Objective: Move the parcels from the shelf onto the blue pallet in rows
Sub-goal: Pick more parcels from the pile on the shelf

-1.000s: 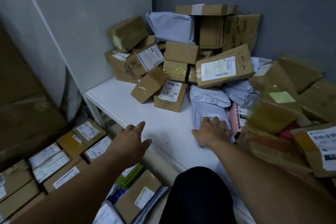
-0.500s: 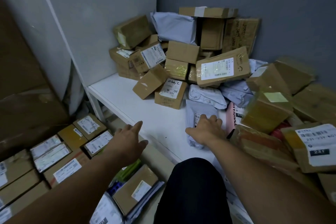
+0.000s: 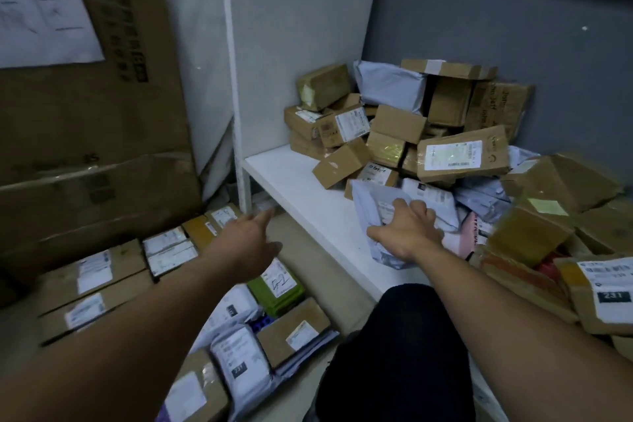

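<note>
My right hand (image 3: 406,233) grips a soft grey mailer bag (image 3: 373,206) and holds it up off the white shelf (image 3: 301,185), at the near edge of the parcel heap. That heap (image 3: 411,127) of brown boxes and grey bags fills the shelf's back corner and right side. My left hand (image 3: 248,243) hovers with fingers stretched out, holding nothing, above the parcels (image 3: 113,281) laid in rows on the floor to the left. A bit of blue pallet (image 3: 260,322) shows between those parcels.
A big cardboard carton (image 3: 89,120) stands at the left behind the rows. A white shelf post (image 3: 229,79) rises between carton and shelf. More boxes, one labelled 231 (image 3: 603,291), are piled at the right. My dark-clothed knee (image 3: 397,349) is at the bottom centre.
My right hand has closed on the grey bag and raised it from the shelf. The camera turned left, and my left hand reached further out over the rows.
</note>
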